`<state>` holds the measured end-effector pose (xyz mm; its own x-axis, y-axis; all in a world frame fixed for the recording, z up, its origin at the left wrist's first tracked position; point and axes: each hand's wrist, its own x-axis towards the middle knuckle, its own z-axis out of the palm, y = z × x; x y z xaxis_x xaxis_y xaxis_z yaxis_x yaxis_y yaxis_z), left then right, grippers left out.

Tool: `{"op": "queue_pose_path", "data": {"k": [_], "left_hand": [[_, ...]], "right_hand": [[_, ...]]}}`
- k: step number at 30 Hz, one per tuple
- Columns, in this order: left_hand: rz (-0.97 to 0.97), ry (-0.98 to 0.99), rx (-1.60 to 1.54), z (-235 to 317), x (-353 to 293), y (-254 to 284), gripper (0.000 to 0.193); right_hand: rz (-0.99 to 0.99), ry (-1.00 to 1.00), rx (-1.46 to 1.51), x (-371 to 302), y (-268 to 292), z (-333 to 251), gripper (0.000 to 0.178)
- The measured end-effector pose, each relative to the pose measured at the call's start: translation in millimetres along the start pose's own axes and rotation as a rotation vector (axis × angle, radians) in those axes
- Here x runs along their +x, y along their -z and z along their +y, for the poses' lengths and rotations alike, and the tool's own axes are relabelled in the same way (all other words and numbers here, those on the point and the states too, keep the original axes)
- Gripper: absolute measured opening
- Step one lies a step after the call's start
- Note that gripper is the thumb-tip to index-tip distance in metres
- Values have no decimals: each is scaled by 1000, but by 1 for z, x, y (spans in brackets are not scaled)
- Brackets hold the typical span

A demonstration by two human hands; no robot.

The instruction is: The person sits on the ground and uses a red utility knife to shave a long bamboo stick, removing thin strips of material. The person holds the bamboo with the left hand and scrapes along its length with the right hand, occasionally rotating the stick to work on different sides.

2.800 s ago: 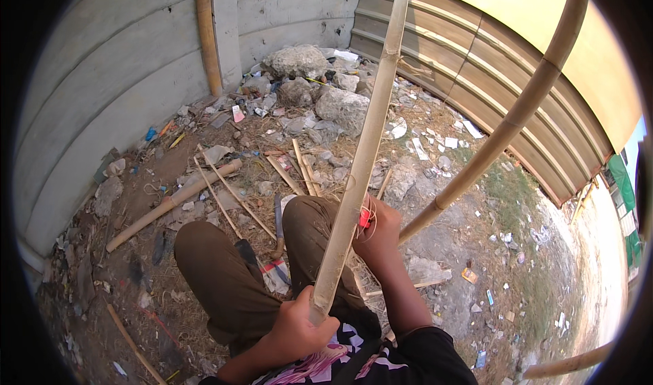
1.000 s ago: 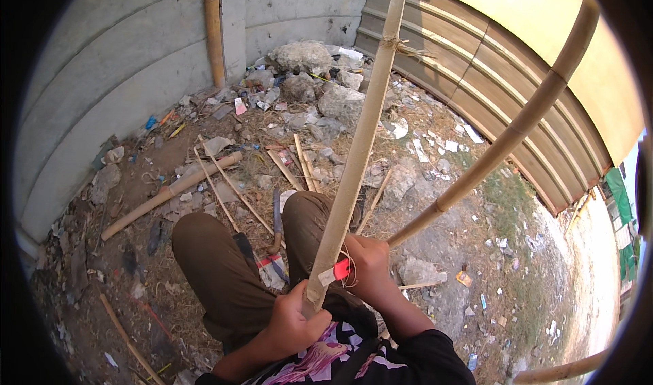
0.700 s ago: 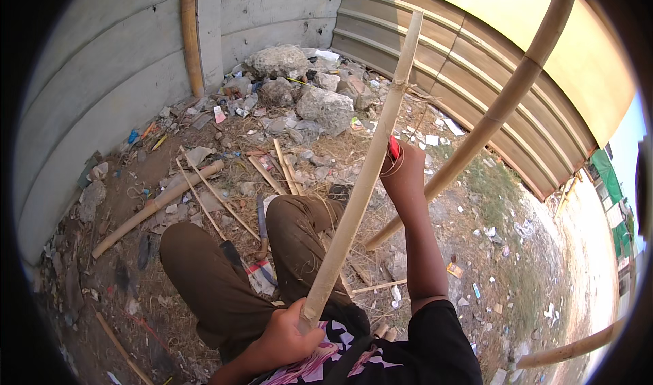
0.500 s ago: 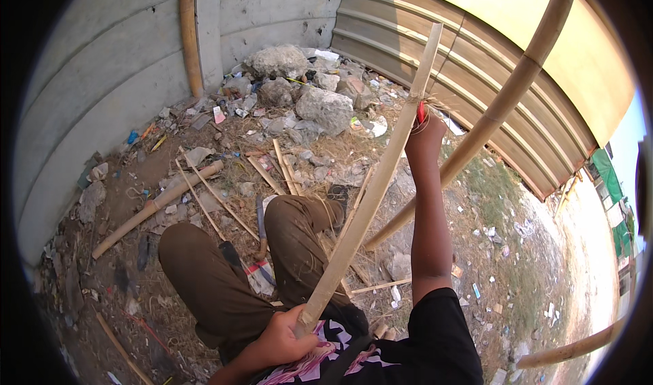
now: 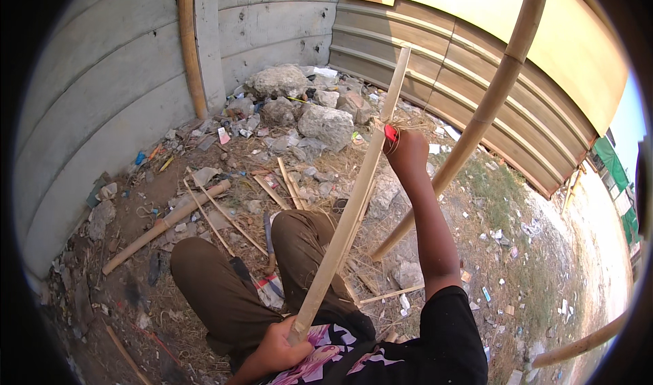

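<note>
The strip — one length of split bamboo — slants up and away from the person's lap, between the two hands, its far end up in the air in front of the metal fence. The left hand has its fingers wrapped round the near end, with no gap to be seen. The right hand is a closed fist round a red tool, set against the strip at its upper joint; the fist hides most of the tool, so I cannot tell its shape.

The strip looks light and stiff, likely to flex a little along its length rather than break. Its dry face is probably not slippery, but its split edges may be sharp and splintery. The near end seems the best hold, fingers wrapped round and clear of the tool; the joint, with loose fibres about it, looks a rougher grip.

Counted: one strip held, one red tool, two hands. Four thick poles show plainly: one upright at the wall, one slanting at right, one at lower right, one lying at left. Two thin slats lie beyond the left knee; three large rocks stand out in the heap — the litter is past counting.
</note>
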<state>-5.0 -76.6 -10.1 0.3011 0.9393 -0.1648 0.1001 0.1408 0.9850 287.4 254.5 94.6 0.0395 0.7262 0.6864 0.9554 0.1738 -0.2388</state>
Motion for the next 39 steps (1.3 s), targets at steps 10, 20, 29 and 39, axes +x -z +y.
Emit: {"op": "queue_pose_path", "data": {"k": [10,20,29,39], "left_hand": [[-14,-45,90,-3,-8,0,44],[145,-22,-201,4,-10,-3,17],[332,-92,-245,0,-19,19,18],[170,49,-9,-14,7,22,38]], "right_hand": [[-38,-108,109,-14,37,-5,19],[52,431,284,-49,24,-21,15],[-1545,-384,-107,-257,-163,118,59],[-1432,-607,-8,-439,-92,167,51]]}}
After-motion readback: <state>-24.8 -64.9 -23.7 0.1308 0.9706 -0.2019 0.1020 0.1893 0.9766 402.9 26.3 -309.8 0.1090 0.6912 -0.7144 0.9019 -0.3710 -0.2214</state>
